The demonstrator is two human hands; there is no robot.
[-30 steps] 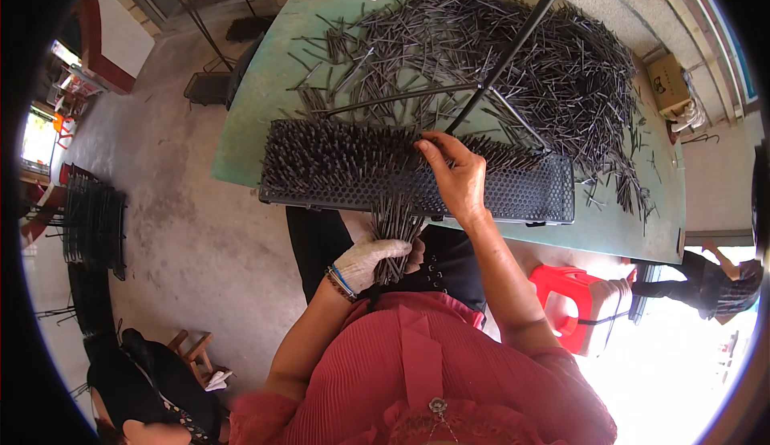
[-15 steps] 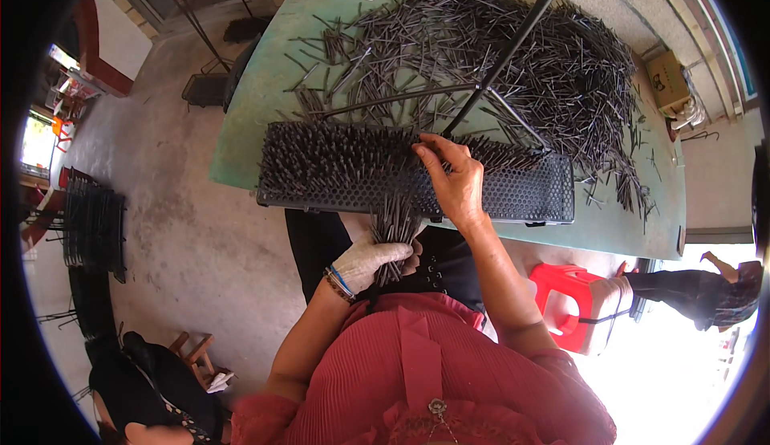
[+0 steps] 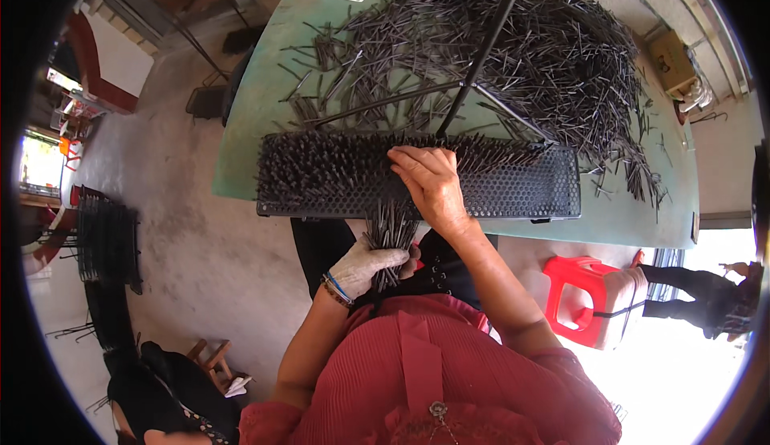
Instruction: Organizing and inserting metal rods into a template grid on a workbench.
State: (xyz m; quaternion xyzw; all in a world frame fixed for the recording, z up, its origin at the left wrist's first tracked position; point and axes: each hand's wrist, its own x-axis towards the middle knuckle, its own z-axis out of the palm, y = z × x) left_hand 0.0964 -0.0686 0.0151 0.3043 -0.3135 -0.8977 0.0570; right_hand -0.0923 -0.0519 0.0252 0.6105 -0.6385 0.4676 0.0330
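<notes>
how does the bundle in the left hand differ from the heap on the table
The bundle is small, while the heap spreads over much of the table. The bundle's sticks lie roughly side by side in the gloved left hand; the heap's lie loose, pointing every way. Both are dark, thin sticks.

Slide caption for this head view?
Gloved left hand grips a bundle of dark rods; bare right hand over a black perforated tray partly filled with standing rods.
</notes>
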